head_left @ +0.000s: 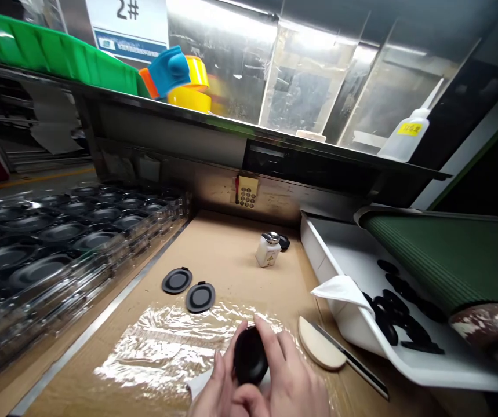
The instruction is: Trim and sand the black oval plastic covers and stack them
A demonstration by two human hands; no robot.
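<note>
Assembly station marked by a "2#" sign (127, 23): a cardboard-covered bench (231, 260) is the centre of the scene, w/ stacked clear plastic trays (66, 255) of dark round parts along its L edge and a white tray (331, 255) of black rings (399, 307) along its R edge, next to a green ribbed mat (444, 255). Above the bench, a steel shelf (253, 133) carries a green plastic bin (48, 58), a roll of yellow tape (190, 87) and a squeeze bottle (407, 136) w/ yellow label. On the bench: a sheet of clear film (157, 347), two flat black oval discs (188, 289) lying apart, a small white pump bottle (268, 249), a round beige pad (320, 343) and a steel rule (351, 359) beside it. At the bench's near edge, on the film, a black rounded part (251, 356) is clamped btwn the left hand (218, 388) and right hand (287, 376), fingers closed around it from both sides.
</note>
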